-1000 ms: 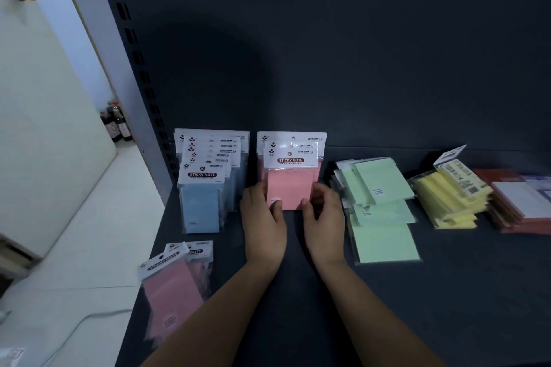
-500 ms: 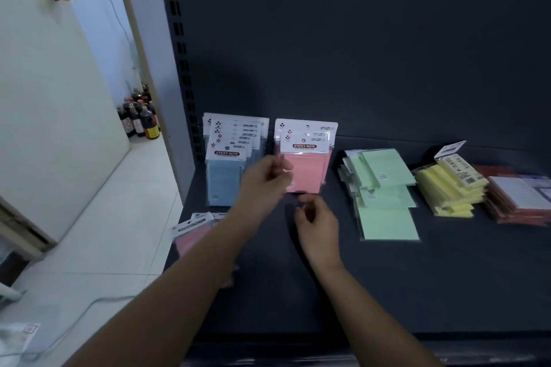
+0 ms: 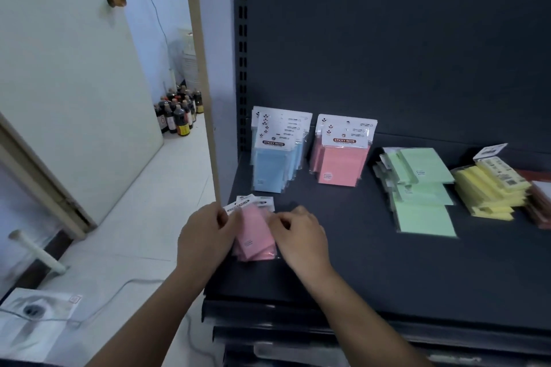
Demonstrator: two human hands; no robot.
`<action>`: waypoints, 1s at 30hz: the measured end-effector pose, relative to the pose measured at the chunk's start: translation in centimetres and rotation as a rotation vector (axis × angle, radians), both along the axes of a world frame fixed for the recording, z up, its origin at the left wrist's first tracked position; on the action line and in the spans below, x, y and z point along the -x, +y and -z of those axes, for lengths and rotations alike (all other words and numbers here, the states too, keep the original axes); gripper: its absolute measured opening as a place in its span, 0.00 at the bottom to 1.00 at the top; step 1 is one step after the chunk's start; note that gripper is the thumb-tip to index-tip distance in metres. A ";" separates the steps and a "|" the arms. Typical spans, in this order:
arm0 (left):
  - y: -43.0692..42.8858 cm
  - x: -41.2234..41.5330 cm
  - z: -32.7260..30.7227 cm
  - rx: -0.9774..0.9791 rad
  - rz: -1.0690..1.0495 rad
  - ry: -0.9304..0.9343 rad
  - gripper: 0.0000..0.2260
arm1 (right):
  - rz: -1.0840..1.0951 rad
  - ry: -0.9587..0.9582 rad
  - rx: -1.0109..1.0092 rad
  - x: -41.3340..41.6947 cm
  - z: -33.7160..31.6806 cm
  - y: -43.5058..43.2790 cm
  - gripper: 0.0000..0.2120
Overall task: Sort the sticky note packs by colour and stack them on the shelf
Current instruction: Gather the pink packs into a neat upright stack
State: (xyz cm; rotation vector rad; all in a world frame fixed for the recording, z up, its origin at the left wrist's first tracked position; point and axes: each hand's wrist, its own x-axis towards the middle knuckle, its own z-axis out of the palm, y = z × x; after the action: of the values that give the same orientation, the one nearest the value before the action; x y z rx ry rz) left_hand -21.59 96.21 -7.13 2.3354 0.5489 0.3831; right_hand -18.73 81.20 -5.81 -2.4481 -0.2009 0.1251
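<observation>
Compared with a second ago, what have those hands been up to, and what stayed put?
Both hands let go of the upright pink stack and came forward-left to the loose pink packs near the shelf's front edge; the left hand pinches their left side, the right hand curls fingers at their right. The blue stack, green pile and yellow pile stayed.

Loose pink packs (image 3: 255, 232), near left of shelf (image 3: 387, 277): left hand (image 3: 205, 235) covers the left edge and right hand (image 3: 298, 235) the right edge, so the pack count is not resolvable. Red-brown stack (image 3: 541, 208), far right: cut off by the frame edge. Small header print on blue packs (image 3: 274, 164): too small to read. Floor bottles (image 3: 179, 119): labels illegible. Paper (image 3: 35, 316), near left: blurred.
</observation>
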 end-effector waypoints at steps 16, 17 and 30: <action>-1.4 1.0 -0.8 0.155 0.152 0.001 0.07 | 0.067 0.192 -0.544 1.4 -0.2 2.3 0.13; -1.9 0.9 -1.0 0.280 0.158 -0.002 0.06 | 0.097 0.225 -0.654 1.5 -0.4 2.1 0.13; -7.2 -1.5 -1.2 0.606 0.394 -0.202 0.20 | 0.236 0.138 -1.236 0.5 -1.6 -2.4 0.23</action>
State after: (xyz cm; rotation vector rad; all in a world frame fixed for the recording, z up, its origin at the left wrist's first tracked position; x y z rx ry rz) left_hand -20.04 89.00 -5.95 1.7363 0.0756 0.2211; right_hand -19.21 78.75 -4.24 -1.2096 0.0754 0.0376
